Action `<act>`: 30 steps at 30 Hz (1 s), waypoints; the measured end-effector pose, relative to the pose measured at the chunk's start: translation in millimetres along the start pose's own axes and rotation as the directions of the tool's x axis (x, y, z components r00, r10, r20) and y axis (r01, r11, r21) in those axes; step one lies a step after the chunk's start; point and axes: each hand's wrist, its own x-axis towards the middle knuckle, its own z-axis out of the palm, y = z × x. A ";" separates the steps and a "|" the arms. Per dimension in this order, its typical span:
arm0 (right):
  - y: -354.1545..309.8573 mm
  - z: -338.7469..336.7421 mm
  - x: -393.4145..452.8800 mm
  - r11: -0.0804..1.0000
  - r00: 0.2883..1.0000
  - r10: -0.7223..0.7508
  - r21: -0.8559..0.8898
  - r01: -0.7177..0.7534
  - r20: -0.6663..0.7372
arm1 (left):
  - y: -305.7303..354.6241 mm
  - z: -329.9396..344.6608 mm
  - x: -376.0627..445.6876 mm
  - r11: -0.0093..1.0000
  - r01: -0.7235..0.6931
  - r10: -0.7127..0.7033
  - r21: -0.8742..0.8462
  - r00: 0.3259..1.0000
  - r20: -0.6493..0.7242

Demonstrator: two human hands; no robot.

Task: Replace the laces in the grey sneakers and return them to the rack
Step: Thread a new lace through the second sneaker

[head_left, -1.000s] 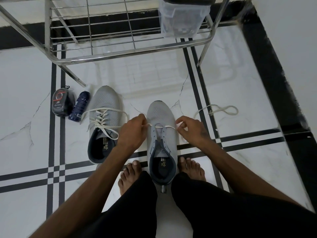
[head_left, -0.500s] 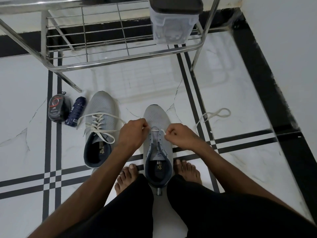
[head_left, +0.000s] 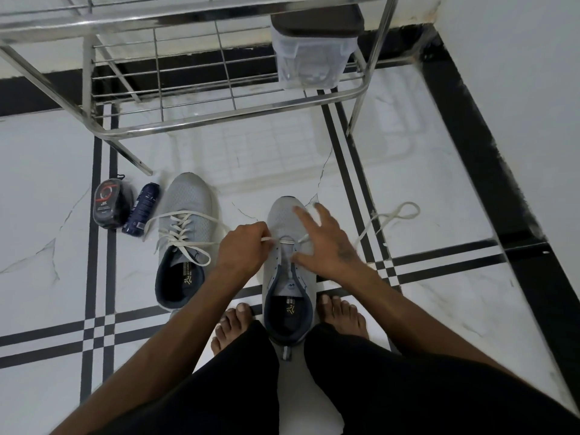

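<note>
Two grey sneakers stand on the white floor. The left sneaker (head_left: pixel 188 227) is fully laced with a loose white lace. Between my bare feet stands the right sneaker (head_left: pixel 287 277), with a white lace (head_left: pixel 287 242) threaded only through its front eyelets. My left hand (head_left: pixel 243 246) pinches the lace's left end beside the sneaker. My right hand (head_left: pixel 323 243) hovers over the sneaker's right side with fingers spread and holds nothing. The lace's long right end (head_left: pixel 395 215) trails across the floor to the right.
A metal shoe rack (head_left: pixel 201 120) stands just beyond the sneakers, with a clear plastic box (head_left: pixel 310 58) on its lower shelf. A shoe-polish sponge (head_left: pixel 108 204) and a dark blue bottle (head_left: pixel 141 208) lie left of the laced sneaker. A white wall rises at the right.
My right hand has let go of the lace's right end and spread its fingers over the sneaker. My left hand keeps its pinch on the left end.
</note>
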 end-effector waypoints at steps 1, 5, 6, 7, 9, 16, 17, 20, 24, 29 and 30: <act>-1.1 7.5 3.0 0.999 0.999 -0.033 0.019 0.032 0.038 | -1.1 -0.1 0.9 1.000 -0.005 0.005 -0.021 1.000 0.012; -0.4 22.1 12.8 0.999 0.996 -0.046 -0.020 0.047 0.083 | -7.7 4.5 4.6 0.984 -0.003 0.006 -0.180 1.000 0.011; 0.0 23.8 14.6 0.997 0.996 -0.057 -0.039 0.060 0.075 | -11.0 5.6 5.0 0.977 0.012 -0.009 -0.211 1.000 0.015; 0.6 25.0 15.4 0.996 0.995 -0.068 -0.057 0.072 0.067 | -14.0 6.9 5.3 0.969 0.033 -0.028 -0.246 0.999 0.026; 2.5 26.5 15.5 0.994 0.995 -0.078 -0.068 0.082 0.058 | -17.4 8.2 6.2 0.934 0.096 -0.078 -0.344 0.995 0.065; 0.0 22.7 10.8 0.998 0.993 -0.058 -0.005 0.059 0.098 | -22.8 6.9 1.8 0.911 0.087 -0.063 -0.404 0.995 0.072; -0.6 19.9 9.1 0.999 0.996 -0.043 0.035 0.040 0.074 | -22.2 3.0 0.0 0.951 0.054 -0.035 -0.304 0.997 0.067; -1.2 0.6 4.4 0.992 0.997 0.062 0.109 -0.066 0.042 | -20.4 -15.3 -1.7 0.997 -0.010 0.012 -0.073 0.999 0.033; -0.8 -32.9 2.7 0.925 0.925 0.207 0.244 -0.291 0.319 | -13.4 -52.3 -3.6 0.993 -0.074 0.074 0.088 0.997 0.001; -14.8 -49.5 0.7 0.977 0.941 0.200 0.015 -0.212 0.272 | -1.6 -95.3 -6.9 0.983 -0.105 0.104 0.151 0.994 0.010; -15.7 -45.7 -3.0 0.976 0.929 0.211 -0.016 -0.216 0.303 | 0.0 -100.3 -7.6 0.983 -0.104 0.102 0.154 0.995 0.018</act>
